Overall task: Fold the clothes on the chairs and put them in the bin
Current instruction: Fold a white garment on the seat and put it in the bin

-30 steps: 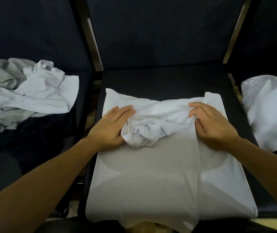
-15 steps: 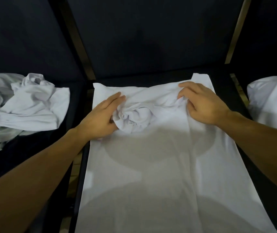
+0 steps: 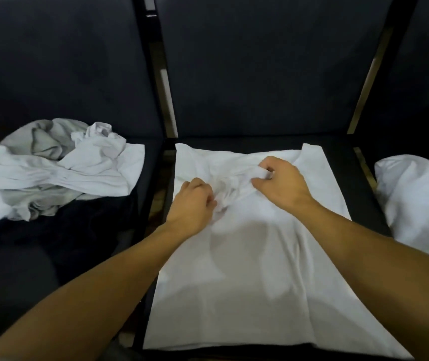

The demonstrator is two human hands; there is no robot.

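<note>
Folding barely begun: white T-shirt (image 3: 247, 251) spread flat on middle chair seat (image 3: 338, 157), crumpled bunch near its far end. Left hand (image 3: 194, 201) fingers curled into bunch; right hand (image 3: 282, 182) fingers pinch fold beside it. Unfolded pile (image 3: 59, 168) on left chair, white garment (image 3: 416, 199) on right chair. Bin not in view. Shirt hem overhangs near seat edge; far seat strip free.
</note>
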